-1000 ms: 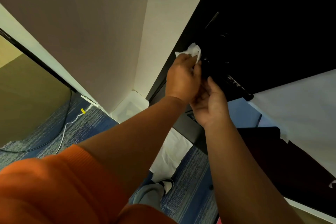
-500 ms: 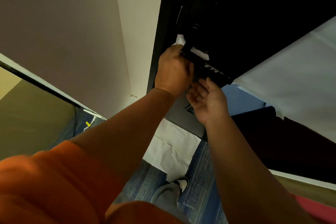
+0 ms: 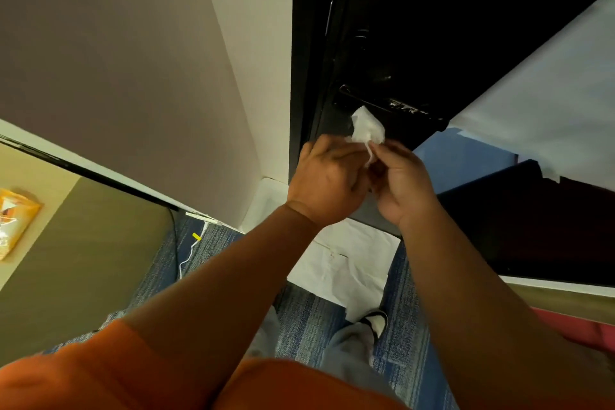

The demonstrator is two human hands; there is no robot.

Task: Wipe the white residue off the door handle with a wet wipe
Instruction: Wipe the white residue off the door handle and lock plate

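Head view: a crumpled white wet wipe [image 3: 367,130] sits at frame centre, pinched between the fingertips of the left hand [image 3: 327,180] and the right hand [image 3: 404,183], just below the black lever door handle [image 3: 376,102]. That handle's long axis runs left to lower right, free end pointing right. Its white residue [image 3: 407,107] (flecks only) lies up-right of the wipe, nearer the right hand.

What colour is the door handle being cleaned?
The door handle is black with white smears; head view.
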